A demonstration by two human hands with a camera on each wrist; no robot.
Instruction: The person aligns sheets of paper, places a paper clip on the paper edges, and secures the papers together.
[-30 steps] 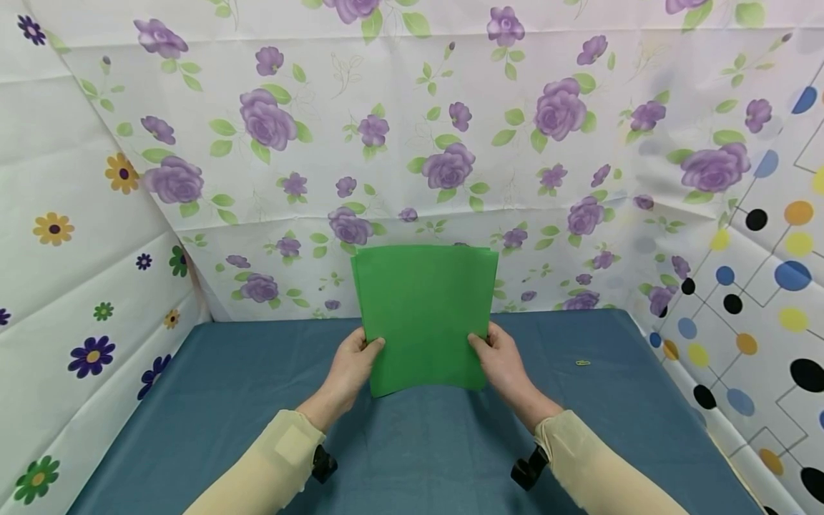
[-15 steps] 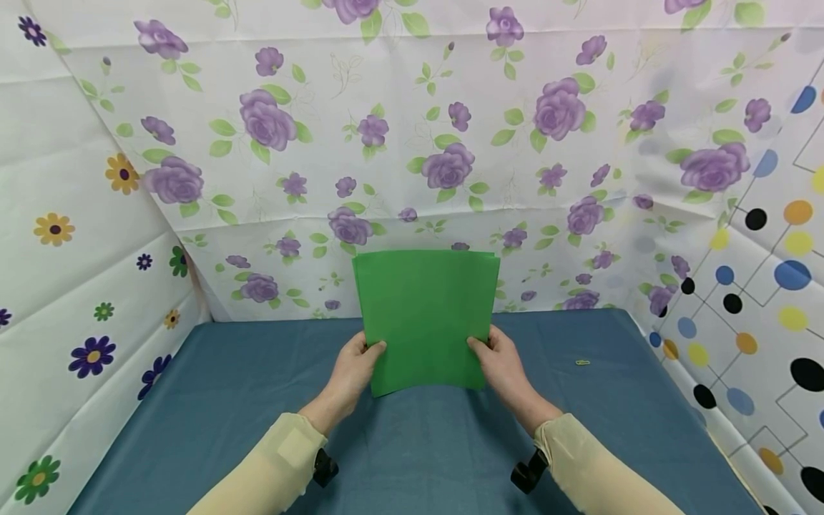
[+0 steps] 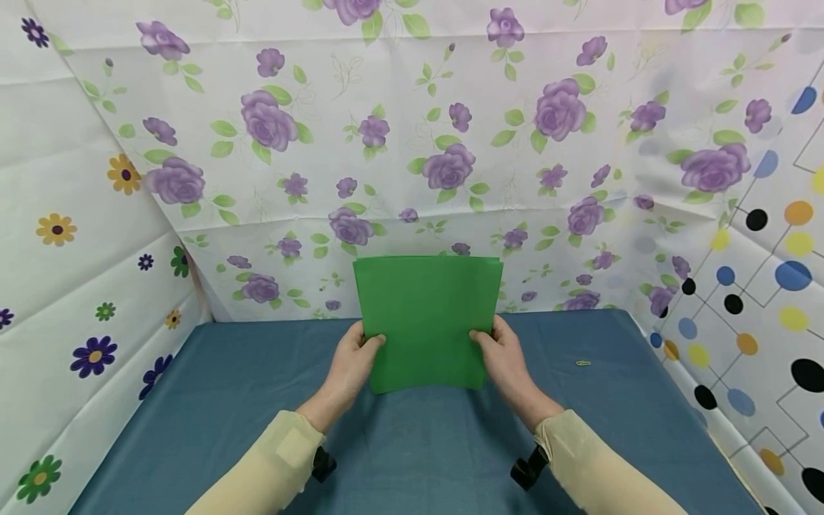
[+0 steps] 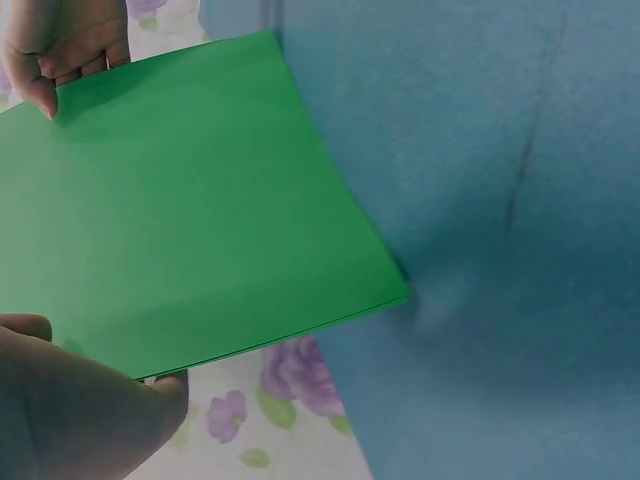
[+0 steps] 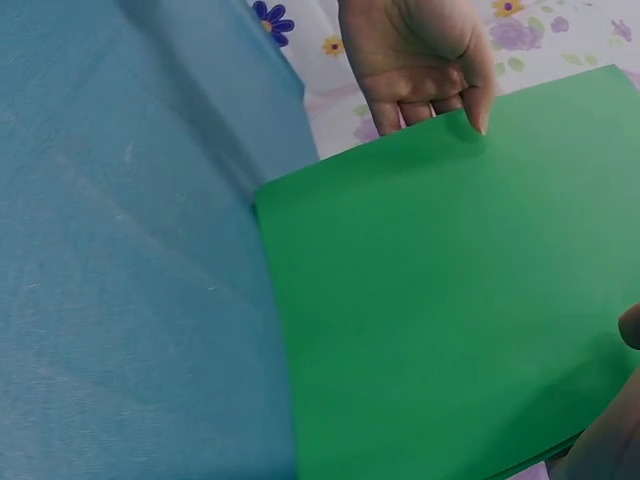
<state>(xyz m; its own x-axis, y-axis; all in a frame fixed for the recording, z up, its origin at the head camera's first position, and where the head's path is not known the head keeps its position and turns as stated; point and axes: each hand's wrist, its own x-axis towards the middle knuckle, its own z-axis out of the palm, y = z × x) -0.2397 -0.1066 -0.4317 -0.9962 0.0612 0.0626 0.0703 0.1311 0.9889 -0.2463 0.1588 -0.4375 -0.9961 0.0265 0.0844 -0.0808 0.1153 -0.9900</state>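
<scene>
Blue cloth worktop, floral sheets as walls, dotted sheet at right, green paper upright above worktop centre, left hand and right hand pinching its side edges, small clip lying right.

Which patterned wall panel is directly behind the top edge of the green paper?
The back panel with purple roses. The green paper, held by the left hand and right hand, overlaps it, not the daisy or dotted side panels.

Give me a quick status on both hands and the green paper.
Left hand and right hand each pinch a side edge of the green paper. Paper upright above blue table. Nothing in the way.
</scene>
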